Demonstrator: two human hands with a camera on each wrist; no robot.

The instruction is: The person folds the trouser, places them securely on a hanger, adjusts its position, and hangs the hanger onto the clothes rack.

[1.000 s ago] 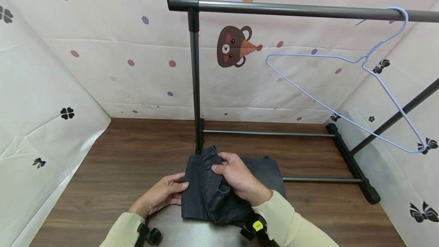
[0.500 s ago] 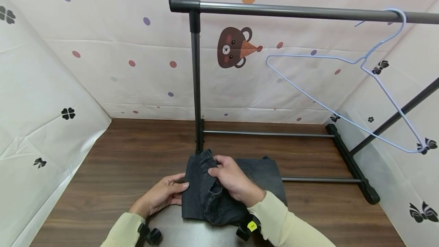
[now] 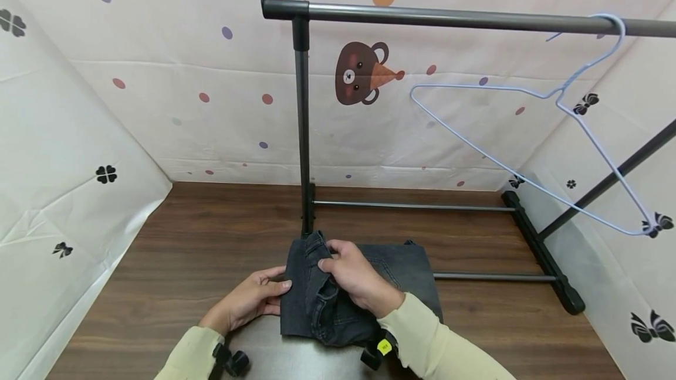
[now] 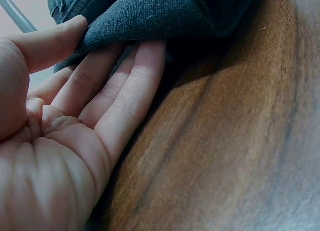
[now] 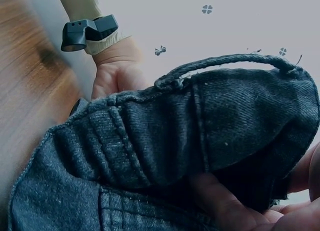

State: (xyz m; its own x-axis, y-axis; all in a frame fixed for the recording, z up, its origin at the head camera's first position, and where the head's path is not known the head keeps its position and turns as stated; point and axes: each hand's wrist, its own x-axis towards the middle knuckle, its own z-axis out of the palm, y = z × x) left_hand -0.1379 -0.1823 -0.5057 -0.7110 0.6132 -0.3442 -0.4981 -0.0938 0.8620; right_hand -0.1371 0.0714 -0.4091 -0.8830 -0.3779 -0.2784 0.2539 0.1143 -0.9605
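Dark grey denim garment (image 3: 345, 321) lies on the brown wood-grain tabletop (image 3: 227, 221), its near edge over a smooth silver-grey surface (image 3: 277, 353). We see a stitched pocket outline on its right part, spread fairly flat; its left part is bunched, with a seamed section raised and turned over.

Left hand (image 3: 248, 298), at the garment's left edge: a narrow pinch, thumb on top of the cloth, fingers underneath. Right hand (image 3: 361, 280), over the garment's middle: thumb and fingers pinch the raised section. Some of the fingertips are hidden in the folds, so we cannot tell how deep they reach.

Progress, in our judgement: a fold is partly made. The right side looks laid out; the raised section has yet to be settled and smoothed, and the left edge squared.

Outward: behind the garment stands a black metal tube rack (image 3: 443, 14); we cannot tell whether its nearest upright touches the cloth. Above and right of the garment, a pale blue, thin triangular hanger (image 3: 475, 85) hangs from it, carrying no clothing.
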